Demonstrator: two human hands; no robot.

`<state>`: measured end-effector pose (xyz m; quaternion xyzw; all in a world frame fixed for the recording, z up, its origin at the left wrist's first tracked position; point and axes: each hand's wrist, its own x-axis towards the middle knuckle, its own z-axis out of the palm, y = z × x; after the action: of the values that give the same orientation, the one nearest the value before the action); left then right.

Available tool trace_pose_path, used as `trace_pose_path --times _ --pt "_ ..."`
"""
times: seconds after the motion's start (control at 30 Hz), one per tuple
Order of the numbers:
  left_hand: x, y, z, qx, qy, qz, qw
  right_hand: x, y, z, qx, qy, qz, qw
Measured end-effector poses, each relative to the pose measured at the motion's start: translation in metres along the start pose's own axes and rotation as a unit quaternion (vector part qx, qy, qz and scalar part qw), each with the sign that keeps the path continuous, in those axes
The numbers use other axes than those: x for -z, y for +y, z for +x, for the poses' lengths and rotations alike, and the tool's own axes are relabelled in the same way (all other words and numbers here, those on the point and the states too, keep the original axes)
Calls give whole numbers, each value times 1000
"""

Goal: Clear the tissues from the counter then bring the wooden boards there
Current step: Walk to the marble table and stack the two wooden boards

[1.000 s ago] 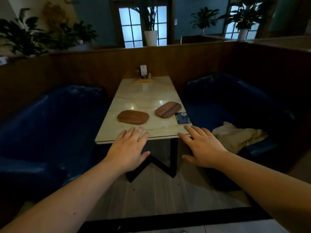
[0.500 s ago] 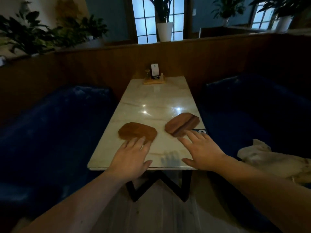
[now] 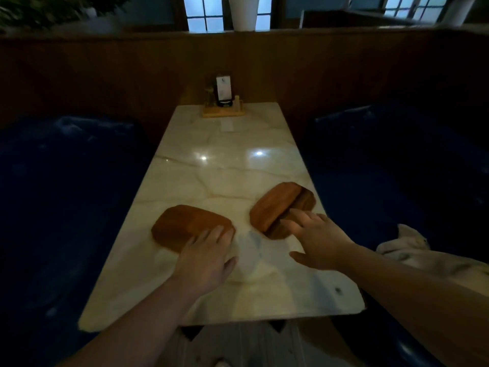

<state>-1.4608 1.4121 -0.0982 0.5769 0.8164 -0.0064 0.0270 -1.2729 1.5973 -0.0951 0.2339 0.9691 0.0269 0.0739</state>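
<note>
Two flat wooden boards lie on a pale marble table (image 3: 225, 165). The left board (image 3: 182, 223) is plain brown; the right board (image 3: 277, 205) has a darker stripe and sits near the table's right edge. My left hand (image 3: 205, 256) is spread flat, fingers apart, its fingertips over the near edge of the left board. My right hand (image 3: 316, 237) is spread too, with its fingertips over the near end of the right board. Neither hand grips anything. No tissues are visible on the table.
A wooden condiment stand (image 3: 223, 102) with a card holder stands at the table's far end against a wood partition. Dark blue bench seats (image 3: 66, 194) flank the table. A crumpled beige cloth (image 3: 412, 250) lies on the right seat.
I have come closer to the table. Both hands moved forward from the table's near edge and now reach over the near ends of the two boards.
</note>
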Motion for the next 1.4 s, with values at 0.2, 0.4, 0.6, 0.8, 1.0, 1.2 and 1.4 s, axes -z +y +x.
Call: trace_pose_path --times 0.2,0.4,0.6,0.8,1.0,1.2,1.4 --pt "-27 -25 94 -19 -40 -70 997 -9 44 55 -55 -58 27 996" --pt "-52 -27 167 35 -112 -142 983 -36 100 91 -169 -67 201 963" --pt "-82 -20 221 117 -132 -220 959 -87 174 143 -265 -78 344 898" --pt "-116 -7 261 188 -165 -262 932 -129 228 198 -291 -106 414 856" --pt "-147 3 289 239 -174 -263 918 -148 251 232 -266 -128 400 868" --pt "-161 3 300 306 -157 -295 892 -157 258 248 -239 -132 405 873" --pt "-160 -9 297 362 -121 -372 846 -161 258 247 -268 -143 496 814"
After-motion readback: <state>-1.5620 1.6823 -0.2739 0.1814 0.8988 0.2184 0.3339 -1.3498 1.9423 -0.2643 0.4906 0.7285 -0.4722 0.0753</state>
